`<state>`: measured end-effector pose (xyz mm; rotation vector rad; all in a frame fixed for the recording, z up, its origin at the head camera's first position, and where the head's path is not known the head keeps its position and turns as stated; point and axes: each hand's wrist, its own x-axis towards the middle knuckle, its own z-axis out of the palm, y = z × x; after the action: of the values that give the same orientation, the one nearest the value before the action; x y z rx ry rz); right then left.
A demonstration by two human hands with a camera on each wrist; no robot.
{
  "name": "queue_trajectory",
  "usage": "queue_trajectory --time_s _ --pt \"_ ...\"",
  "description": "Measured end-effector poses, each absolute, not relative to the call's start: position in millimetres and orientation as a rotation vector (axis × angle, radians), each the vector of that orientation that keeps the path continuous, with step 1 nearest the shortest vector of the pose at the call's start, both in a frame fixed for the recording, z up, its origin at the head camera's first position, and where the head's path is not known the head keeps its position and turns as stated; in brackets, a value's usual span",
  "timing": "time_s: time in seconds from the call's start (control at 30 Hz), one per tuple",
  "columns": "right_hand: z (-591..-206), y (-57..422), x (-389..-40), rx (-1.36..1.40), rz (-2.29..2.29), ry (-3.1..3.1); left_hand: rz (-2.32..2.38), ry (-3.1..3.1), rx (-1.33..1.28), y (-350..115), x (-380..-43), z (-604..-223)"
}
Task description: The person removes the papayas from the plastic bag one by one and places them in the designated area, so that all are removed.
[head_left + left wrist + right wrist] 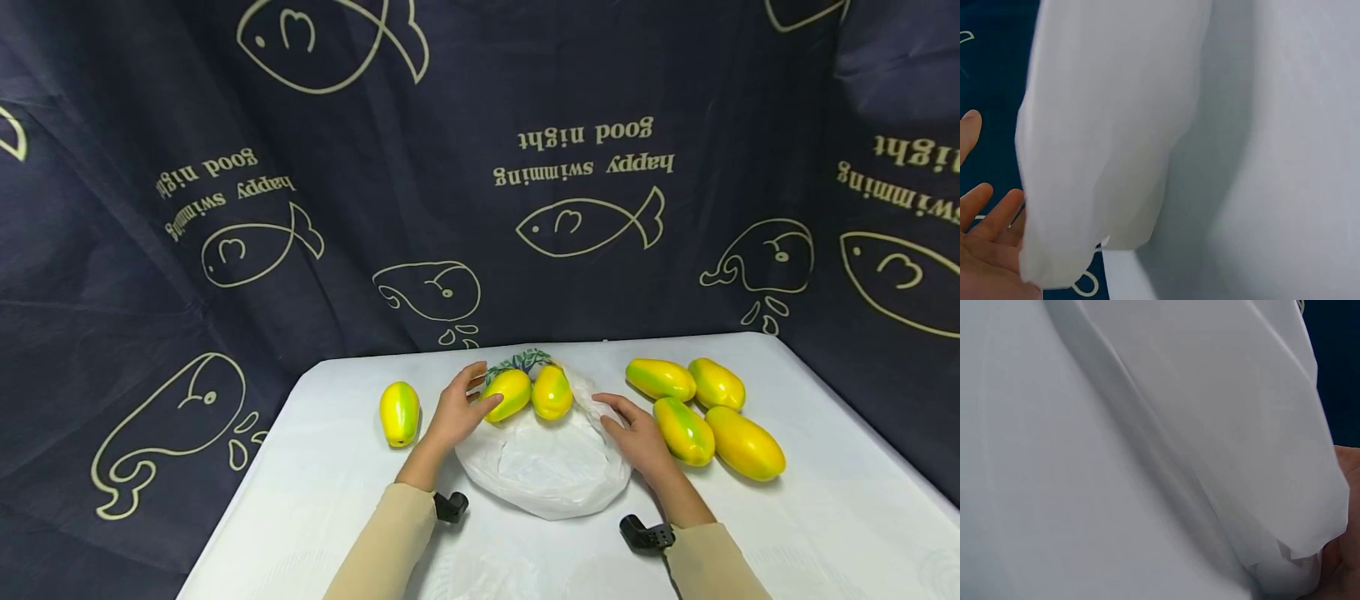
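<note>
In the head view a white plastic bag (551,483) with a green tree print lies on the table. Two yellow-green papayas, a left one (510,393) and a right one (552,394), sit side by side at its far end. My left hand (455,410) is beside the left papaya, its thumb extended at the fruit's near side. Spread fingers (997,219) show at the bag's edge in the left wrist view. On the opposite side, my right hand (636,435) touches the bag's edge with index finger and thumb apart. The bag hides part of that hand in the right wrist view.
A single papaya (399,414) lies to the left on the white table (300,500). Several more papayas (684,431) are grouped to the right, close to my right hand. Behind the table hangs a dark curtain (450,192) with fish drawings.
</note>
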<state>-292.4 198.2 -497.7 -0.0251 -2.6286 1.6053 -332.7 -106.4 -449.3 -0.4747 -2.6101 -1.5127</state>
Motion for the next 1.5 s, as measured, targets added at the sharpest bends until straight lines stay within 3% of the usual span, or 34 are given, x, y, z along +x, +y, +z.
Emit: queue_trajectory --time_s 1.5 --pt "-502 199 -295 -0.006 1.591 -2.614 -1.156 -2.703 -0.457 -99 -341 -470"
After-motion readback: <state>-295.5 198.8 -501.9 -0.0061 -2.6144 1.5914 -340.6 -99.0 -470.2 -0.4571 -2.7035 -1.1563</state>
